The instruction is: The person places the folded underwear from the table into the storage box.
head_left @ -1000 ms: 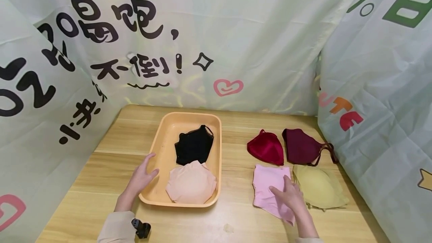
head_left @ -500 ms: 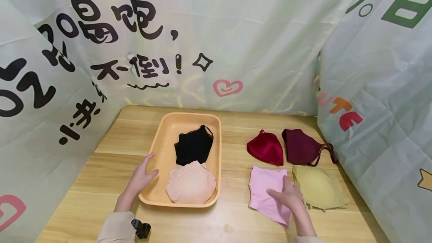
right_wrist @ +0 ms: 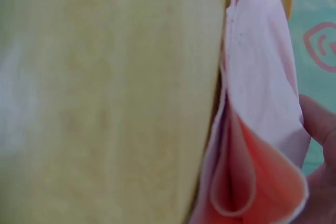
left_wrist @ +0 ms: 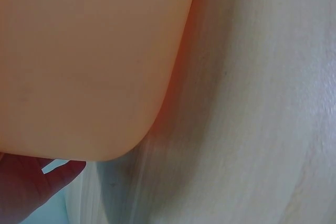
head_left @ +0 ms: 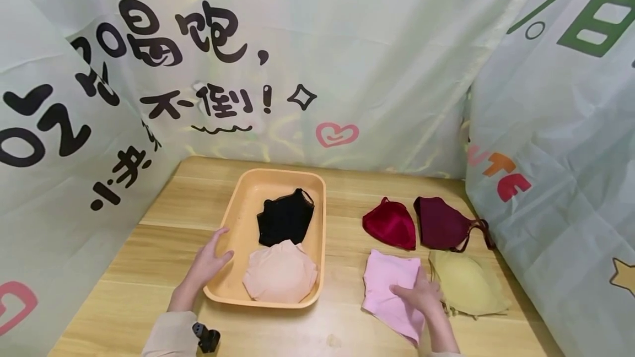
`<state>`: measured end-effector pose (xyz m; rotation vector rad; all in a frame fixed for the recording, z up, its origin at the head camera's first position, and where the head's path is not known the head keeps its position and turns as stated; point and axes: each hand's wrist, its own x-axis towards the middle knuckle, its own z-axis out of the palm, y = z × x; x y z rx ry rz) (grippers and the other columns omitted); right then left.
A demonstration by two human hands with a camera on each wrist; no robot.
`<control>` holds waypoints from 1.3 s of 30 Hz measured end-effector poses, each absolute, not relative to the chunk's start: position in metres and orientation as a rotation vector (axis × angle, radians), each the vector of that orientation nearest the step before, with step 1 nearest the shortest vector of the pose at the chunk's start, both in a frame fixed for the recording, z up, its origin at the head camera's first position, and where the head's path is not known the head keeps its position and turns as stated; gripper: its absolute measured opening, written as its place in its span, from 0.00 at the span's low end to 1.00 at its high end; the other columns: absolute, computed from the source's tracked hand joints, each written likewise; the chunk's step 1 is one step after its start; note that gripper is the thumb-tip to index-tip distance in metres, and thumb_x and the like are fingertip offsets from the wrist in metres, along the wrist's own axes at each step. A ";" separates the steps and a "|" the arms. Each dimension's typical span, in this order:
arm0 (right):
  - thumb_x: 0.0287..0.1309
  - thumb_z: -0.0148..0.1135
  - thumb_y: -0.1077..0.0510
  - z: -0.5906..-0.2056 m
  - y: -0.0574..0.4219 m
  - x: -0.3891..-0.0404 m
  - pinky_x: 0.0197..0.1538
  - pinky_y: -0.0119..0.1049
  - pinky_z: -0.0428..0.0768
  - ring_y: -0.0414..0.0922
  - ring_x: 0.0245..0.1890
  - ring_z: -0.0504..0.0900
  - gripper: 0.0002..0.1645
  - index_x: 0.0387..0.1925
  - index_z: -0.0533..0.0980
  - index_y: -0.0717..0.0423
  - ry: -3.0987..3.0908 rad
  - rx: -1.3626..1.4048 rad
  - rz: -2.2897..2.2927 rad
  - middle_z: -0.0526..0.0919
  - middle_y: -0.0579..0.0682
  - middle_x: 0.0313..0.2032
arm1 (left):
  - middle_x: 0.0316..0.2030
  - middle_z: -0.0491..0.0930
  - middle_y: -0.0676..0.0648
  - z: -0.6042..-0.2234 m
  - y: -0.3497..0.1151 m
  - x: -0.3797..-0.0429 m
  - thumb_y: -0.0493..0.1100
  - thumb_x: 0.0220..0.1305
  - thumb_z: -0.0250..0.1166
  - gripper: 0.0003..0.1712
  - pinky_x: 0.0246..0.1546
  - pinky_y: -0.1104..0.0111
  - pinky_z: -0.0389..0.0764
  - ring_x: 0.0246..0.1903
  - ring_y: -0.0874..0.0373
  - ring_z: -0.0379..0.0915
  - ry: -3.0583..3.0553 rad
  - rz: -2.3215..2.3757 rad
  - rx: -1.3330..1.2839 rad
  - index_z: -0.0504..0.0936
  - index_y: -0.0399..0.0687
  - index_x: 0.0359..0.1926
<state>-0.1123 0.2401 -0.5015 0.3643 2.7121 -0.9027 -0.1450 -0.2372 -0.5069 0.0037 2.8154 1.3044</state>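
In the head view, my left hand (head_left: 207, 263) rests at the left rim of an orange plastic tray (head_left: 321, 225), thumb and forefinger spread apart. In the left wrist view, fingers (left_wrist: 63, 177) show at the tray's edge. A black folded bra (head_left: 286, 218) and a pale peach folded bra (head_left: 281, 271) lie inside the tray. My right hand (head_left: 424, 293) holds the right edge of a pink folded undergarment (head_left: 392, 280), thumb lying on top. Its loose folds hang beside the thumb (right_wrist: 317, 121) in the right wrist view, where the other fingers are mostly hidden.
Beyond the pink piece lie a red folded bra (head_left: 389, 223) and a burgundy folded bra (head_left: 441, 222). A yellow-green folded bra (head_left: 468, 285) sits just right of my right hand. Printed cloth (head_left: 397, 70) walls in the wooden table. A small black device (head_left: 205, 337) shows by my left sleeve.
The pink undergarment has slid a little to the left, and its right edge now lies at my right fingers. My left hand has stayed at the tray. The head view has tilted slightly upward.
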 end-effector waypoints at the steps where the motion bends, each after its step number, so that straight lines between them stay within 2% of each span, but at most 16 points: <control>1: 0.42 0.67 0.43 -0.502 0.240 -0.112 0.54 0.72 0.48 0.81 0.56 0.44 0.66 0.64 0.38 0.77 2.705 0.364 -0.938 0.45 0.88 0.55 | 0.64 0.56 0.31 -0.507 -0.237 -0.145 0.38 0.59 0.58 0.35 0.49 0.44 0.67 0.41 0.35 0.71 2.818 1.308 0.009 0.55 0.43 0.65; 2: 0.43 0.67 0.45 -0.502 0.239 -0.111 0.55 0.72 0.48 0.80 0.56 0.43 0.65 0.64 0.37 0.77 2.696 0.362 -0.980 0.44 0.88 0.56 | 0.64 0.56 0.31 -0.508 -0.237 -0.145 0.38 0.59 0.58 0.35 0.50 0.44 0.67 0.41 0.35 0.71 2.820 1.312 0.017 0.55 0.42 0.65; 5: 0.44 0.67 0.52 -0.499 0.239 -0.110 0.57 0.70 0.44 0.78 0.59 0.36 0.65 0.65 0.31 0.75 2.638 0.357 -1.139 0.37 0.85 0.59 | 0.65 0.55 0.32 -0.509 -0.237 -0.145 0.37 0.58 0.58 0.35 0.53 0.42 0.63 0.51 0.31 0.65 2.824 1.333 0.046 0.55 0.40 0.65; 7: 0.45 0.66 0.55 -0.496 0.240 -0.109 0.60 0.67 0.41 0.75 0.61 0.32 0.65 0.65 0.29 0.74 2.604 0.343 -1.233 0.34 0.81 0.62 | 0.65 0.55 0.31 -0.510 -0.237 -0.145 0.37 0.58 0.58 0.35 0.55 0.40 0.60 0.58 0.30 0.56 2.832 1.337 0.063 0.55 0.39 0.65; 12: 0.50 0.62 0.61 -0.489 0.243 -0.109 0.66 0.56 0.37 0.65 0.66 0.31 0.59 0.66 0.30 0.70 2.464 0.282 -1.496 0.31 0.70 0.67 | 0.65 0.55 0.32 -0.511 -0.238 -0.146 0.36 0.58 0.58 0.35 0.55 0.40 0.59 0.60 0.30 0.53 2.834 1.354 0.064 0.56 0.40 0.65; 15: 0.53 0.60 0.63 -0.486 0.245 -0.108 0.65 0.40 0.59 0.62 0.66 0.45 0.51 0.69 0.39 0.65 2.373 0.306 -1.646 0.38 0.68 0.68 | 0.65 0.55 0.32 -0.510 -0.238 -0.147 0.36 0.58 0.59 0.35 0.55 0.40 0.59 0.60 0.30 0.53 2.825 1.364 0.058 0.56 0.40 0.65; 17: 0.54 0.58 0.64 -0.483 0.245 -0.108 0.55 0.26 0.67 0.59 0.64 0.52 0.47 0.69 0.44 0.63 2.328 0.312 -1.749 0.42 0.69 0.68 | 0.65 0.54 0.32 -0.510 -0.238 -0.147 0.36 0.58 0.58 0.34 0.54 0.40 0.61 0.58 0.31 0.56 2.821 1.358 0.050 0.56 0.40 0.65; 19: 0.55 0.56 0.65 -0.481 0.244 -0.107 0.41 0.20 0.71 0.50 0.56 0.63 0.43 0.69 0.47 0.60 2.296 0.329 -1.841 0.46 0.68 0.67 | 0.65 0.54 0.32 -0.510 -0.238 -0.146 0.37 0.59 0.58 0.34 0.53 0.41 0.63 0.56 0.31 0.60 2.819 1.349 0.043 0.56 0.41 0.65; 22: 0.57 0.53 0.65 -0.476 0.242 -0.107 0.39 0.23 0.75 0.38 0.46 0.72 0.41 0.69 0.47 0.60 2.229 0.309 -1.979 0.48 0.65 0.66 | 0.65 0.55 0.32 -0.510 -0.238 -0.147 0.37 0.59 0.58 0.34 0.51 0.42 0.65 0.53 0.34 0.64 2.823 1.332 0.036 0.56 0.41 0.65; 25: 0.59 0.51 0.65 -0.471 0.240 -0.106 0.36 0.27 0.77 0.31 0.36 0.73 0.39 0.68 0.46 0.60 2.155 0.285 -2.098 0.48 0.63 0.65 | 0.65 0.55 0.32 -0.510 -0.238 -0.147 0.37 0.59 0.58 0.34 0.47 0.45 0.69 0.46 0.35 0.68 2.822 1.328 0.033 0.56 0.42 0.65; 28: 0.60 0.49 0.65 -0.465 0.236 -0.107 0.37 0.27 0.77 0.30 0.37 0.73 0.38 0.68 0.46 0.62 2.126 0.237 -2.168 0.47 0.63 0.65 | 0.65 0.56 0.33 -0.510 -0.238 -0.147 0.37 0.58 0.59 0.34 0.44 0.48 0.71 0.42 0.40 0.70 2.836 1.326 0.040 0.56 0.42 0.65; 29: 0.61 0.49 0.65 -0.462 0.234 -0.107 0.38 0.26 0.77 0.30 0.38 0.73 0.38 0.68 0.46 0.62 2.124 0.220 -2.184 0.47 0.62 0.65 | 0.65 0.56 0.32 -0.510 -0.238 -0.147 0.37 0.58 0.59 0.34 0.40 0.51 0.72 0.35 0.43 0.71 2.830 1.331 0.040 0.56 0.42 0.65; 31: 0.61 0.49 0.66 -0.457 0.229 -0.108 0.38 0.26 0.77 0.31 0.38 0.73 0.37 0.68 0.47 0.63 2.118 0.201 -2.216 0.47 0.62 0.64 | 0.64 0.56 0.32 -0.510 -0.238 -0.147 0.37 0.58 0.59 0.34 0.37 0.56 0.74 0.32 0.49 0.71 2.831 1.331 0.040 0.57 0.42 0.64; 34: 0.61 0.49 0.67 -0.449 0.220 -0.110 0.38 0.25 0.77 0.31 0.39 0.73 0.36 0.68 0.48 0.62 2.101 0.182 -2.263 0.48 0.60 0.63 | 0.64 0.55 0.31 -0.509 -0.239 -0.147 0.38 0.59 0.59 0.35 0.23 0.64 0.70 0.15 0.61 0.59 2.790 1.354 0.023 0.56 0.43 0.65; 37: 0.60 0.49 0.67 -0.443 0.209 -0.112 0.38 0.26 0.78 0.31 0.39 0.73 0.37 0.68 0.48 0.62 2.069 0.162 -2.307 0.50 0.58 0.62 | 0.65 0.55 0.31 -0.509 -0.238 -0.147 0.38 0.59 0.59 0.35 0.20 0.66 0.68 0.13 0.62 0.54 2.775 1.359 0.015 0.56 0.43 0.65; 39: 0.60 0.50 0.68 -0.440 0.201 -0.115 0.38 0.26 0.78 0.32 0.40 0.73 0.37 0.68 0.48 0.61 2.035 0.149 -2.334 0.53 0.56 0.60 | 0.64 0.56 0.31 -0.509 -0.238 -0.147 0.38 0.59 0.59 0.34 0.27 0.63 0.72 0.20 0.57 0.66 2.804 1.337 0.024 0.56 0.43 0.65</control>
